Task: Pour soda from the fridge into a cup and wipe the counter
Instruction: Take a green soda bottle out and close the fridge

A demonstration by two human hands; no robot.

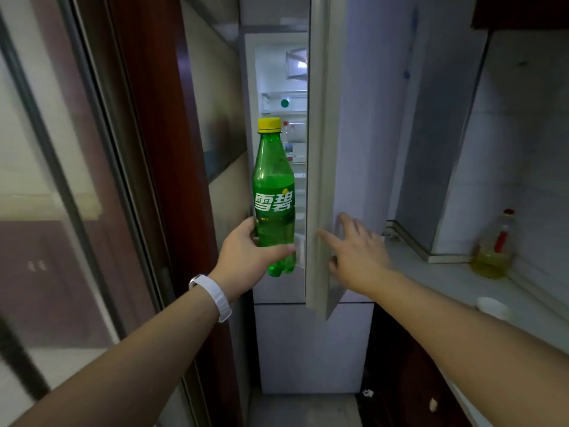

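Observation:
A green soda bottle [273, 192] with a yellow cap stands upright in my left hand [246, 257], which grips its lower part in front of the fridge opening. My right hand [354, 251] lies flat with spread fingers against the outer face of the upper fridge door [326, 149], near its edge. The door stands partly ajar, and lit shelves [284, 103] show through the gap. A small white cup [492, 306] sits on the pale counter [446, 278] to the right.
A bottle of yellow oil [494, 251] stands in the counter's back corner by the tiled wall. A dark red door frame [160, 149] and glass sliding door [46, 180] close in the left side. The fridge's lower door [314, 346] is shut.

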